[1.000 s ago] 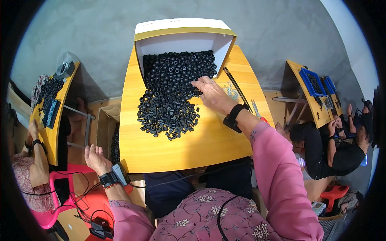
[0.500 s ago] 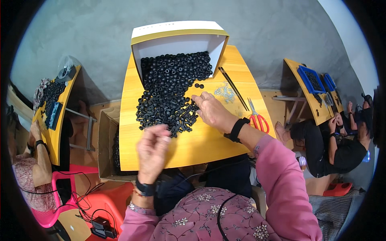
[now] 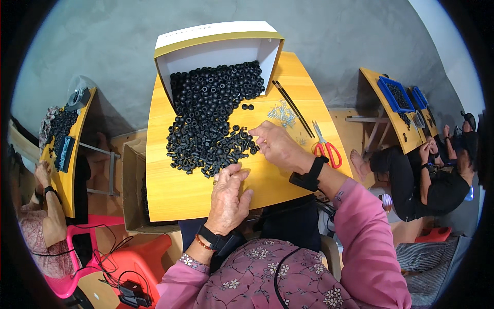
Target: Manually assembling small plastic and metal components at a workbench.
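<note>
While both my hands (image 3: 228, 198) (image 3: 278, 147) pinch black rings (image 3: 208, 147) mid-bench (image 3: 175, 193), the tipped white box (image 3: 218, 49) spills more at the far edge.

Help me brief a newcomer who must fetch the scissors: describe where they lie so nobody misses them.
Start at the yellow table in the middle, with the white box of black rings. Go to its right edge, past the right hand. The scissors lie there, the only red-handled thing on the table, beside two thin black sticks.

Black rings (image 3: 208, 123) on yellow table (image 3: 175, 190); red-handled scissors (image 3: 327, 149).
</note>
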`<state>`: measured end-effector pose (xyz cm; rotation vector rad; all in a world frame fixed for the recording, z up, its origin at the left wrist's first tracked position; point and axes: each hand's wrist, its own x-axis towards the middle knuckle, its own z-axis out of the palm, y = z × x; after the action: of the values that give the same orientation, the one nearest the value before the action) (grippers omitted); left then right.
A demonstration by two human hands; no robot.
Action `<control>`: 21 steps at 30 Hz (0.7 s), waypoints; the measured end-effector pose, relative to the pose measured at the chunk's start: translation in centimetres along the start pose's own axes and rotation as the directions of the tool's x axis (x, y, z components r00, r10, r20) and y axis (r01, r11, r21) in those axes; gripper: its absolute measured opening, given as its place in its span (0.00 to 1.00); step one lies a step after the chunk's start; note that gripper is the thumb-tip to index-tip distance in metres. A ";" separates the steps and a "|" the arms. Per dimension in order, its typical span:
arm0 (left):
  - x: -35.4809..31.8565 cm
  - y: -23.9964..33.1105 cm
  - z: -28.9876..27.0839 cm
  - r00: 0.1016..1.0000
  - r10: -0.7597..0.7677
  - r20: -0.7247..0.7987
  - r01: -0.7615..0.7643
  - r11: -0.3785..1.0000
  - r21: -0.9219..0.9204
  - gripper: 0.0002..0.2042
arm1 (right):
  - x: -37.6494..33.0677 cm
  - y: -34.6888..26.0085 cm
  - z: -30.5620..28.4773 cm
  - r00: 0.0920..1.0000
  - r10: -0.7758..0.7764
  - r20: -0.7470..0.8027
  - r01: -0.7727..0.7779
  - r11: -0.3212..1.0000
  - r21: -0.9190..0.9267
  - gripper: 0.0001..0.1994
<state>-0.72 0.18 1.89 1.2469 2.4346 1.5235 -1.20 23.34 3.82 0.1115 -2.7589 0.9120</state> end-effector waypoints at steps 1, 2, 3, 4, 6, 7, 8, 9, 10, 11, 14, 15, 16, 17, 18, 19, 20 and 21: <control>0.0 0.0 0.0 1.000 -0.002 0.003 0.002 1.000 -0.002 0.22 | -0.1 0.1 -0.1 1.000 0.011 -0.020 -0.011 1.000 0.005 0.17; 0.1 0.0 0.1 1.000 -0.002 -0.007 0.002 1.000 0.005 0.23 | -0.2 0.1 -0.2 1.000 0.017 -0.021 -0.017 1.000 0.005 0.17; 0.1 0.1 0.1 1.000 -0.001 -0.017 0.002 1.000 0.012 0.23 | -0.4 0.1 -0.2 0.999 0.042 -0.032 -0.041 0.998 0.037 0.16; 0.2 0.2 0.1 1.000 -0.001 -0.013 0.001 1.000 0.009 0.23 | -0.5 0.2 -0.3 0.997 0.068 -0.043 -0.065 0.996 0.069 0.16; 0.3 0.4 0.0 1.000 0.008 -0.026 -0.007 0.999 0.049 0.22 | -0.9 0.2 -0.5 0.999 0.008 -0.053 -0.007 1.000 0.006 0.14; 0.3 0.4 0.0 1.000 0.008 -0.024 -0.007 0.999 0.048 0.22 | -1.0 0.2 -0.6 0.997 -0.056 -0.060 0.052 0.997 -0.057 0.12; 0.3 0.3 0.1 0.999 0.006 -0.040 -0.006 1.000 0.013 0.21 | -1.2 0.0 -0.5 0.997 -0.054 -0.060 0.050 0.997 -0.057 0.12; 0.2 0.2 0.1 0.998 0.003 -0.057 -0.004 1.000 -0.023 0.21 | -1.3 -0.2 -0.4 0.996 -0.063 -0.059 0.061 0.997 -0.043 0.10; 0.1 0.2 0.1 0.998 0.003 -0.056 -0.004 1.000 -0.023 0.21 | -1.5 -0.5 -0.3 0.996 -0.073 -0.057 0.072 0.997 -0.029 0.08; 0.1 0.2 0.1 0.998 -0.006 -0.058 0.004 1.000 -0.026 0.20 | -1.6 -0.7 -0.3 0.996 -0.073 -0.057 0.071 0.997 -0.029 0.08; 0.0 0.1 0.0 0.998 -0.009 -0.064 0.007 0.999 -0.033 0.18 | -1.7 -1.2 0.0 0.997 -0.051 -0.058 0.047 0.997 -0.067 0.09; 0.1 0.0 0.0 0.998 -0.003 -0.068 0.001 0.999 -0.038 0.17 | -1.7 -1.2 0.1 0.997 -0.063 -0.046 0.061 0.997 -0.055 0.09; 0.1 0.0 0.0 0.998 -0.004 -0.070 0.001 0.999 -0.037 0.17 | -1.7 -1.1 0.3 0.997 -0.075 -0.033 0.074 0.996 -0.042 0.09; 0.1 0.0 0.0 0.997 0.012 -0.074 -0.014 0.999 -0.031 0.17 | -1.7 -1.0 0.5 0.997 -0.075 -0.034 0.074 0.996 -0.043 0.09; 0.1 0.0 0.0 0.996 0.027 -0.079 -0.029 0.999 -0.024 0.17 | -1.7 -0.8 0.7 0.996 -0.086 -0.006 0.085 0.993 -0.078 0.08; 0.1 0.0 0.0 0.996 0.028 -0.079 -0.030 0.999 -0.025 0.17 | -1.7 -0.8 0.9 0.995 -0.096 0.022 0.098 0.989 -0.113 0.08; 0.1 -0.1 -0.1 0.997 0.026 -0.075 -0.029 0.999 -0.035 0.17 | -1.7 -0.9 0.9 0.995 -0.096 0.023 0.098 0.989 -0.111 0.08; 0.1 -0.1 -0.1 0.997 0.025 -0.070 -0.028 0.999 -0.046 0.17 | -1.7 -1.1 0.9 0.995 -0.093 0.024 0.096 0.986 -0.133 0.08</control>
<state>-0.90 0.15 1.95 1.2436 2.4180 1.6481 0.42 21.89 3.32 0.2261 -2.7950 0.7026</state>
